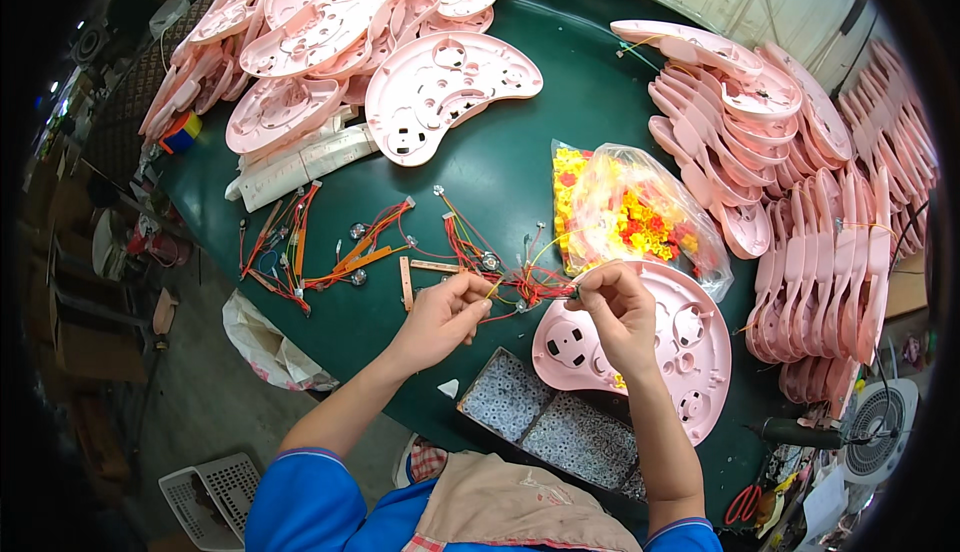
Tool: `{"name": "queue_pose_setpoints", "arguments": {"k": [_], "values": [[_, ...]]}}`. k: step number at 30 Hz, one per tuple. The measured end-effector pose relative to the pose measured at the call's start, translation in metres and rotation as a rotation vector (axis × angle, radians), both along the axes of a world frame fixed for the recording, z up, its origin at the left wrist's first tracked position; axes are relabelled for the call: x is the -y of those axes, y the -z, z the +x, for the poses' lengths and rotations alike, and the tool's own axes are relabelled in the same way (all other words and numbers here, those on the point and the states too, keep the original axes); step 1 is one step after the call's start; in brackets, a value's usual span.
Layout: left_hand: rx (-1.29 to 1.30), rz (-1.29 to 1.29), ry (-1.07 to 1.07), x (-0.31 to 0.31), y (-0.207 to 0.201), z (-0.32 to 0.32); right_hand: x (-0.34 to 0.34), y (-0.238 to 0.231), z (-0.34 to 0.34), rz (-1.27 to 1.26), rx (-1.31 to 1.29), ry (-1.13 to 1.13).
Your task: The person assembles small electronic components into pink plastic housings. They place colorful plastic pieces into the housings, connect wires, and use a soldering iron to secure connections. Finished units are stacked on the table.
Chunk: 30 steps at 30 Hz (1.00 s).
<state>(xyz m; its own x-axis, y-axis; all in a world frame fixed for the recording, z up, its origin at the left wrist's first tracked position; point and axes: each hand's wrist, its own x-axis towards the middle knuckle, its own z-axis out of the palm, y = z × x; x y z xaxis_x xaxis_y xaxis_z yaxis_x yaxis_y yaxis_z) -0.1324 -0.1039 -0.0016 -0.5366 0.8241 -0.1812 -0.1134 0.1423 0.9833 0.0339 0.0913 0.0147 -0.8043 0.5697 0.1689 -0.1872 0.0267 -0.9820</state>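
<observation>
Left hand [450, 314] and right hand [620, 310] are pinched closed on the tangled wire bundle [543, 286] between them over the table [500, 157], its separating seemingly unfinished, while wire clusters [300, 250] are seen untouched leftward and the pink shell [690, 362] seems unwired.

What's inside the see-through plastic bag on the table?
Small yellow and red pieces show through the bag. Anything deeper is hidden behind them, so I can't tell what's there.
</observation>
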Motion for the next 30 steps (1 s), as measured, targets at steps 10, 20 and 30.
{"name": "queue_pose_setpoints", "arguments": {"k": [10, 20, 30], "values": [[-0.746, 0.142, -0.036, -0.014, -0.014, -0.003, -0.001, -0.023, 0.009, 0.385, 0.305, -0.169], [-0.986, 0.379, 0.09, -0.011, -0.011, 0.002, 0.004, -0.027, -0.026, 0.249, 0.352, -0.374], [-0.846, 0.301, 0.022, -0.007, -0.005, 0.005, 0.01, -0.001, -0.017, -0.031, 0.248, -0.225]]}}
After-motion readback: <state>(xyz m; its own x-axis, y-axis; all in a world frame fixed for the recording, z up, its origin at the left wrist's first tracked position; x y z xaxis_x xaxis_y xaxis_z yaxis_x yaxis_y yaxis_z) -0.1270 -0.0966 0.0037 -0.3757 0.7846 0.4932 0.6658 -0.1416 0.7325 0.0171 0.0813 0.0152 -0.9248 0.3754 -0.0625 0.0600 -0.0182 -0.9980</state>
